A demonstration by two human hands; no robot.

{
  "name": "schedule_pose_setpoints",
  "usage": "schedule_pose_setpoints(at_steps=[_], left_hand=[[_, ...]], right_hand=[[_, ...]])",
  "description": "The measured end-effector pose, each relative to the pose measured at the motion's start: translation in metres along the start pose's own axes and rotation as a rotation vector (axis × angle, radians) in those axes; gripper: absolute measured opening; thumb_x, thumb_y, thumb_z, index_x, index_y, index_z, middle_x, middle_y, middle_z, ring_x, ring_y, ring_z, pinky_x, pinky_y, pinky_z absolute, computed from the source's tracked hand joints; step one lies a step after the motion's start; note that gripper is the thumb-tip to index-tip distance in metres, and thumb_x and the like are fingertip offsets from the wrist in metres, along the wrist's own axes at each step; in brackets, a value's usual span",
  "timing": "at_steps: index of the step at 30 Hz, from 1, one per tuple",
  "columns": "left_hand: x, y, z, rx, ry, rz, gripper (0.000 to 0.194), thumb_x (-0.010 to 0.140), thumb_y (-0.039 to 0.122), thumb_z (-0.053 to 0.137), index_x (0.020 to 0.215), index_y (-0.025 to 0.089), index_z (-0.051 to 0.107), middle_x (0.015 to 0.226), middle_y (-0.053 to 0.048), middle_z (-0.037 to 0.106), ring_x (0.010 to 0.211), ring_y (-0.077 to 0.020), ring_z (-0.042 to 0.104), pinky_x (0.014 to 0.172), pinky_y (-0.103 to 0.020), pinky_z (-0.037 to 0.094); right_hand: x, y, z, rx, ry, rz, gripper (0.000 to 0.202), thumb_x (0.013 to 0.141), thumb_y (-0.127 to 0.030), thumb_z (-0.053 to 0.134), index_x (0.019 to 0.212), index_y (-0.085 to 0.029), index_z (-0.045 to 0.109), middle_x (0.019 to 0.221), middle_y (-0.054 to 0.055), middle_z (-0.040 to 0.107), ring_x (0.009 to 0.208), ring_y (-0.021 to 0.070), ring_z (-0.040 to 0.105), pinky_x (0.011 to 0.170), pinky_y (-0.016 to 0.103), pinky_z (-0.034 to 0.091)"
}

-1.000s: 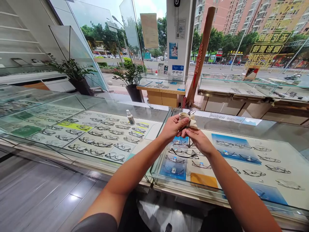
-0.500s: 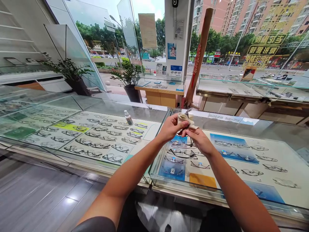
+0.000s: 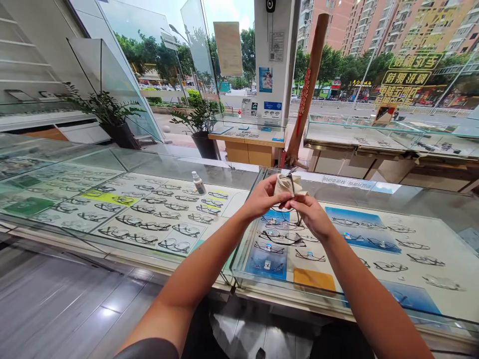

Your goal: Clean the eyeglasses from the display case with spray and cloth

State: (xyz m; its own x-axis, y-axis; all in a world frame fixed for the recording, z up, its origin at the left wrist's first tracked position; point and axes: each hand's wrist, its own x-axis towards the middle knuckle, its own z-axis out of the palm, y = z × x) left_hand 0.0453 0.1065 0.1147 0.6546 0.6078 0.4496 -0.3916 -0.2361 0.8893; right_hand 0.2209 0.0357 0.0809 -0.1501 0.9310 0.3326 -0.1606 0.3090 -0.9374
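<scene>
We count two hands (image 3: 312, 215), one cloth (image 3: 284, 185), one bottle (image 3: 199, 184) at left, two potted plants (image 3: 204, 142) far left, one leaning post (image 3: 312, 80) far off, three blue sheets (image 3: 276, 267) and one orange sheet (image 3: 314, 280) at right, and dozens of eyeglasses (image 3: 187, 230), too many for us to tally exactly.

Bright daylight through windows; floor glare; edges stretched.

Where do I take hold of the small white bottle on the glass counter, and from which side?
I'd grip the bottle around its body, below the narrower cap, coming in from the right just above the counter. It stands upright with its sides exposed, and the left hand, though busy with the cloth, is on that side.
</scene>
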Motion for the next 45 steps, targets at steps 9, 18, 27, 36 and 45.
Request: schedule_pose_setpoints(at_steps=[9,18,27,36,45], left_hand=[[0.002,-0.002,-0.006,0.089,0.021,-0.001,0.053,0.093,0.067,0.071,0.082,0.016,0.062,0.06,-0.002,0.066,0.047,-0.0117,0.059,0.047,-0.024,0.045],[0.0,0.001,-0.005,-0.011,-0.11,-0.016,0.048,0.085,0.049,0.088,0.112,0.017,0.064,0.075,-0.002,0.07,0.062,-0.0138,0.064,0.062,-0.028,0.053],[0.002,-0.005,0.0,0.061,0.033,0.006,0.05,0.091,0.064,0.076,0.087,0.018,0.057,0.061,0.001,0.064,0.046,-0.0107,0.058,0.045,-0.022,0.043],[0.003,-0.004,-0.007,-0.012,-0.082,-0.012,0.047,0.089,0.05,0.084,0.111,0.015,0.063,0.078,-0.003,0.07,0.064,-0.0127,0.064,0.064,-0.025,0.051],[0.002,-0.011,0.004,-0.036,0.03,-0.011,0.043,0.084,0.046,0.089,0.099,0.016,0.062,0.072,0.0,0.069,0.053,-0.0114,0.062,0.054,-0.024,0.049]], right_hand=[[-0.001,-0.002,0.004,-0.053,-0.069,-0.013,0.032,0.093,-0.054,0.076,0.091,-0.023,0.08,0.097,0.007,0.078,0.103,0.0269,0.07,0.106,0.045,0.049],[0.0,-0.008,-0.004,0.001,-0.033,-0.006,0.029,0.091,-0.051,0.077,0.084,-0.023,0.08,0.092,0.006,0.078,0.099,0.0267,0.069,0.105,0.044,0.048],[0.002,0.001,0.0,-0.003,-0.103,-0.029,0.027,0.094,-0.049,0.076,0.088,-0.022,0.079,0.092,0.005,0.074,0.098,0.0245,0.066,0.101,0.042,0.049],[0.003,-0.005,-0.006,0.025,-0.006,0.007,0.033,0.089,-0.055,0.079,0.082,-0.023,0.079,0.088,0.005,0.075,0.097,0.0253,0.067,0.102,0.041,0.047],[0.003,0.006,-0.008,-0.041,-0.094,-0.034,0.029,0.094,-0.052,0.076,0.087,-0.024,0.079,0.091,0.003,0.073,0.097,0.023,0.065,0.101,0.039,0.047]])
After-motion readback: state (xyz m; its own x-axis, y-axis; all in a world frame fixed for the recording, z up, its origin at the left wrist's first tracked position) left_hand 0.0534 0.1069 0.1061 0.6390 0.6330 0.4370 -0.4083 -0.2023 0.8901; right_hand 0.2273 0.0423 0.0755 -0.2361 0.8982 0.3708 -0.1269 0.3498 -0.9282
